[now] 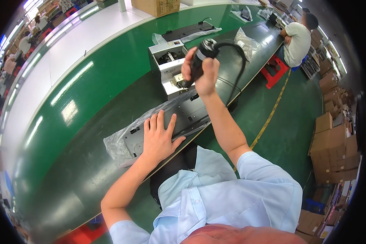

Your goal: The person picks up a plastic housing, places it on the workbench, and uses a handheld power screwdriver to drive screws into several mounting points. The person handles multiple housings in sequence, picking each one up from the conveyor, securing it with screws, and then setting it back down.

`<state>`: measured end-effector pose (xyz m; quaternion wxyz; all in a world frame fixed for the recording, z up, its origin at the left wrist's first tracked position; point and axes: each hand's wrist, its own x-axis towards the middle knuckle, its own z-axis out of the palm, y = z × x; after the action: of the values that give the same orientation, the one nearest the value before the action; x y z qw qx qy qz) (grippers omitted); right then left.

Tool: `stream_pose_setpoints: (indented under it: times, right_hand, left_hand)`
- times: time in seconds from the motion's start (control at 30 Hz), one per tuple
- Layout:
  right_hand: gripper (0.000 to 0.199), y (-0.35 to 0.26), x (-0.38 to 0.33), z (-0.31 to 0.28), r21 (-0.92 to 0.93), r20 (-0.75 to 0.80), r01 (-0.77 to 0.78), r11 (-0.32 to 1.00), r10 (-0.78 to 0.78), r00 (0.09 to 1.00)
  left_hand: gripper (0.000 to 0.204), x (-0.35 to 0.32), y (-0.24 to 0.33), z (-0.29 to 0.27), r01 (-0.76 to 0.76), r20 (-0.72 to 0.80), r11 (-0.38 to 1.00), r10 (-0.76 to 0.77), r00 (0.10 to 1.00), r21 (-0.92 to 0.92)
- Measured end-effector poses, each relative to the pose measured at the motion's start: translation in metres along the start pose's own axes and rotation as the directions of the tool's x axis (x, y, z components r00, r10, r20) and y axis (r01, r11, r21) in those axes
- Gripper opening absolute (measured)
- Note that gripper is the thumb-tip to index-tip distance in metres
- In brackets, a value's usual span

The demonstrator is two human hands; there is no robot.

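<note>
My right hand (203,73) is shut on a black powered screwdriver (199,61) held upright, its tip down at a grey and white machine (168,67) on the dark belt. A black cable (240,65) loops from the tool's top down to the right. My left hand (158,136) lies flat, fingers spread, on a grey metal panel (183,116) that sits partly inside a clear plastic bag (120,142) near the belt's front edge.
The dark belt (89,171) runs beside a green strip (89,85) and a white strip. Further along lie a black flat unit (187,30), plastic bags and a cardboard box (156,6). Another person (297,40) sits on a red stool. Cardboard boxes (333,146) are stacked at the right.
</note>
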<state>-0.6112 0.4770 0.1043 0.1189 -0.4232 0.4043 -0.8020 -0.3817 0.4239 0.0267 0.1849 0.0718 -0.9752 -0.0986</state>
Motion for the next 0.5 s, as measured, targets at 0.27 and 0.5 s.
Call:
stream_pose_setpoints:
  times: [0.27, 0.5]
  right_hand:
    - [0.082, -0.043, -0.053, -0.047, -0.079, 0.020, -0.061, 0.995, 0.063, 0.998]
    - [0.083, -0.063, -0.070, -0.073, -0.083, -0.084, -0.046, 0.996, 0.039, 0.996]
  left_hand:
    - [0.079, 0.001, -0.002, -0.002, 0.002, -0.004, 1.000, -0.002, 1.000, -0.019]
    - [0.079, 0.002, 0.000, 0.000, 0.000, 0.018, 1.000, -0.001, 1.000, 0.013]
